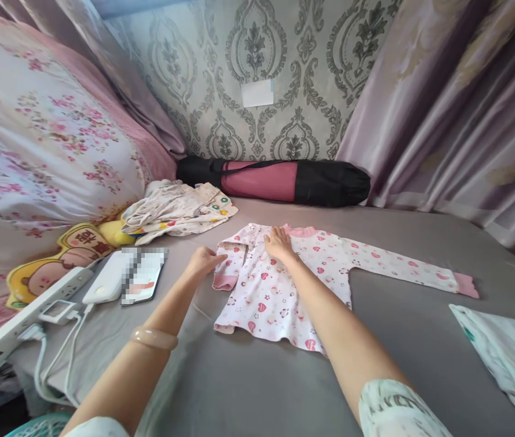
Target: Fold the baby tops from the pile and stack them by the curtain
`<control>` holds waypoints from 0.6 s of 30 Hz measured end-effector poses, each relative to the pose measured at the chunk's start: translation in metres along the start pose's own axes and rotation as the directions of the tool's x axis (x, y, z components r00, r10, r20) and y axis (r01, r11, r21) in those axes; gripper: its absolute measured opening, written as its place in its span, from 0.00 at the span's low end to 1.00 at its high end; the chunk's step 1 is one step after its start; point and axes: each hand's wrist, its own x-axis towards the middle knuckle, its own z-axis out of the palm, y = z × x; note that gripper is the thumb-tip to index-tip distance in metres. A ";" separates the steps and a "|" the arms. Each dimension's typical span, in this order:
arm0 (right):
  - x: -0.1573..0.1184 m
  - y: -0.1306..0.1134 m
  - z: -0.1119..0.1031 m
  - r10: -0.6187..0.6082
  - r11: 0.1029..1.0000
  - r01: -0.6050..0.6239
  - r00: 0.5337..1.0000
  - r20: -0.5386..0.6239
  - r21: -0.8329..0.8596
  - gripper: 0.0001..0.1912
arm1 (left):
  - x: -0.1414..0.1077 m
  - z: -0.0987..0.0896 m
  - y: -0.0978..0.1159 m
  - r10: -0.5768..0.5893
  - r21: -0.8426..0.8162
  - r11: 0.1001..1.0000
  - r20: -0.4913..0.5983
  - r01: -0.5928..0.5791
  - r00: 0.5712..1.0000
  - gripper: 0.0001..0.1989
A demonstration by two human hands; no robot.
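Shirt (261, 303) flat under right hand (279, 243), palm down, fingers extended. Left hand (205, 262) nearer folded sleeve (233, 267), fingertips at outer edge; pinch unconfirmed. Other sleeve (403, 266) stretches lengthwise, rightward of right hand.

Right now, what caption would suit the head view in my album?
A heart-print shirt spread on grey fabric, left hand at its folded sleeve, right hand resting near its pink collar.

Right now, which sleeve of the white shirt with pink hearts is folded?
The pink-cuffed white sleeve nearest the left hand; the other sleeve, also pink-cuffed, lies stretched outward.
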 end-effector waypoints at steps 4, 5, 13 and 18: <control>0.000 -0.010 0.010 0.057 0.998 -0.057 0.996 -0.071 0.002 0.35 | 0.000 0.003 0.003 -0.049 -0.054 0.997 0.104 0.055 0.993 0.21; -0.002 -0.010 0.012 0.045 0.999 -0.046 0.994 -0.099 -0.012 0.36 | 0.000 0.002 0.003 -0.054 -0.072 0.995 0.138 0.065 0.989 0.22; -0.013 -0.012 0.021 0.003 0.998 -0.017 0.977 -0.213 -0.065 0.36 | 0.009 -0.022 0.011 0.021 -0.019 1.000 0.209 -0.017 0.978 0.15; -0.013 -0.012 0.023 -0.013 0.997 -0.005 0.969 -0.248 -0.071 0.36 | 0.022 -0.040 0.023 0.140 0.176 0.977 -0.107 -0.120 0.984 0.04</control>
